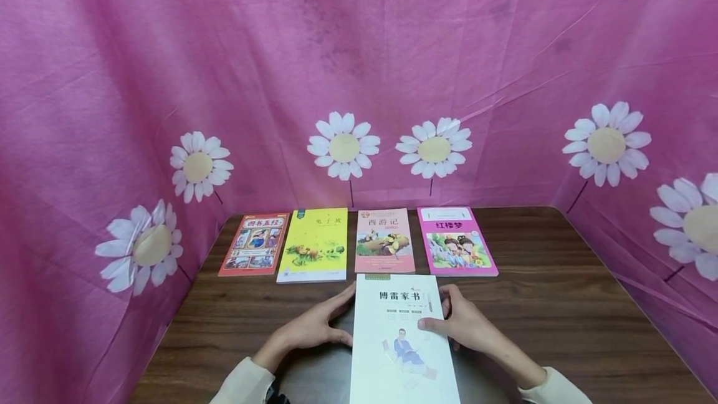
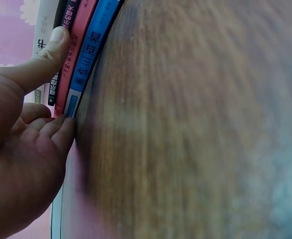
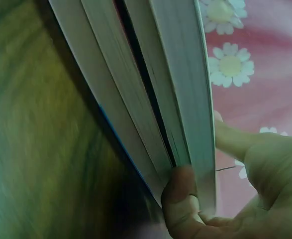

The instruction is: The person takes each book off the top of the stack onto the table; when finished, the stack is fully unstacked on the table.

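A stack of several books lies near the front of the table, topped by a white book (image 1: 401, 360) with a drawn seated figure on its cover. In the left wrist view its spines show, among them a black book (image 2: 53, 87), a red book (image 2: 75, 55) and a blue book (image 2: 93, 47). My left hand (image 1: 311, 328) touches the spine side with thumb and fingers extended. My right hand (image 1: 462, 323) grips the opposite side, thumb on the white cover and fingers bent against the page edges (image 3: 150, 99).
Along the table's back edge lie a red comic-style book (image 1: 255, 245), a yellow book (image 1: 315, 245), a pink book (image 1: 384, 242) and a magenta book (image 1: 457, 242), side by side. Pink cloth (image 1: 269, 67) with daisies surrounds the brown wooden table (image 1: 561, 304).
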### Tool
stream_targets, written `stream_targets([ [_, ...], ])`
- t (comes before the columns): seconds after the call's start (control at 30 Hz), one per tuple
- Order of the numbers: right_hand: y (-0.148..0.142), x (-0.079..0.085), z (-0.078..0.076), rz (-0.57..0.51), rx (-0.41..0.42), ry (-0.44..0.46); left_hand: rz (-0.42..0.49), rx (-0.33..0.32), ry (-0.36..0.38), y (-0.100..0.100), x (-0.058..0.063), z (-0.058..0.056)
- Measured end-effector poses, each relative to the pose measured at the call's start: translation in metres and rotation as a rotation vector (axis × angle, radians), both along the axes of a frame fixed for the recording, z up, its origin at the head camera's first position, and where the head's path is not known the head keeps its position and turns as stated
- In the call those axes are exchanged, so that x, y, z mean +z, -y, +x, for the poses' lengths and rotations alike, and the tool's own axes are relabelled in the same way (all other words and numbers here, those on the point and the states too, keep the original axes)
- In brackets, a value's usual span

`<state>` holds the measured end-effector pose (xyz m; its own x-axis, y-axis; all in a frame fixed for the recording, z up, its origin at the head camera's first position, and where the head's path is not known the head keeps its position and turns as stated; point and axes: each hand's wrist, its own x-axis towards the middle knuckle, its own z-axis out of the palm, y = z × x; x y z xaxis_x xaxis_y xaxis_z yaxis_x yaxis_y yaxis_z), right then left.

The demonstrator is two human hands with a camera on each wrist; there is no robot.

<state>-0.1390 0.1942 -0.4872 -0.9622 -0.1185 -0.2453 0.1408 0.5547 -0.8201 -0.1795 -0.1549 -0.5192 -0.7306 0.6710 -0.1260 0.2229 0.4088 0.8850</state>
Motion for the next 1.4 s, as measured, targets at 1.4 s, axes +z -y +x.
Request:
stream_targets([
  [1.4, -0.052, 0.008, 0.006, -0.454, -0.004, 0.215, 0.012, -0.018, -0.025, 0.000, 0.000, 0.001],
])
